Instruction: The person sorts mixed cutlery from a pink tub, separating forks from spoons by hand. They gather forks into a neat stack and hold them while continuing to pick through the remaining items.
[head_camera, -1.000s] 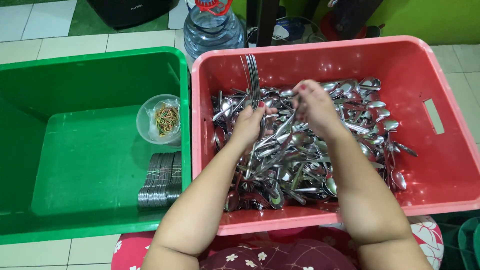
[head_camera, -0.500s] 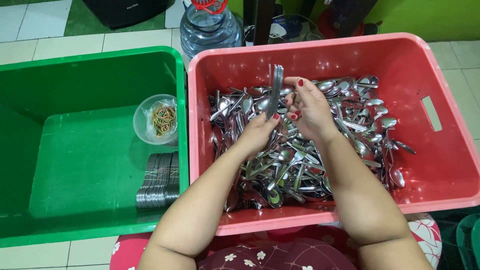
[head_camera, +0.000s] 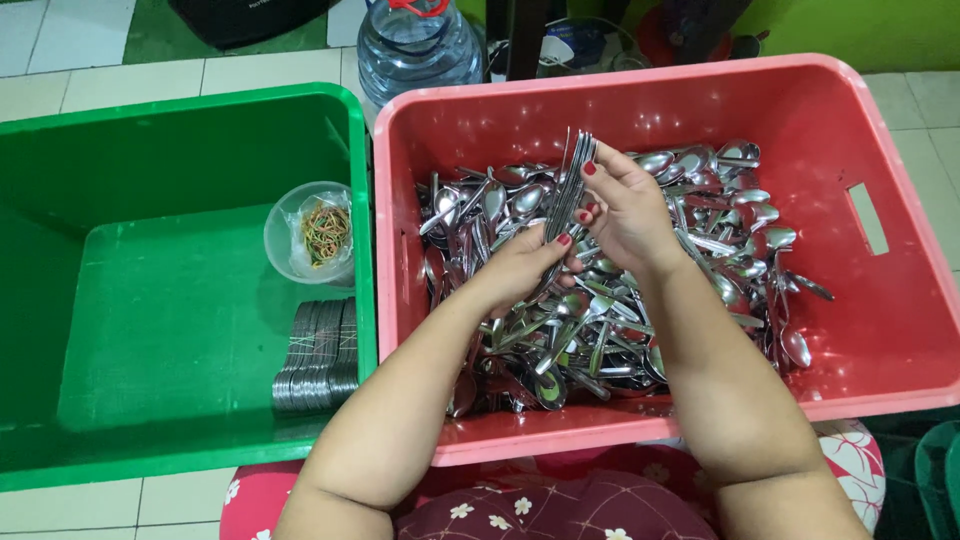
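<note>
Both hands over pink crate (head_camera: 900, 330) full of loose steel spoons (head_camera: 700, 250). Left hand (head_camera: 525, 268) clamped on lower end of a small bundle of spoons (head_camera: 570, 190), thumb pressed against the handles. Right hand (head_camera: 625, 215) closed around same bundle from the right side, fingers curled on it, red-painted nails showing. Bundle held near upright, slightly tilted, handle ends fanned at top, raised above the loose pile near crate's middle-left. Loose spoons heaped across crate bottom, mostly centre and right. Green crate (head_camera: 180, 120) just left of pink one, walls touching or nearly so. Inside green crate, against its right wall: clear plastic cup (head_camera: 285, 225) holding coloured rubber bands (head_camera: 326, 232), and nearer the person a flat row of stacked spoons (head_camera: 318, 355) lying on crate floor. Large clear water bottle (head_camera: 420, 50) standing behind the gap between the crates, on tiled floor (head_camera: 60, 90). Floral red fabric (head_camera: 560, 500) on lap at bottom edge, below pink crate.
</note>
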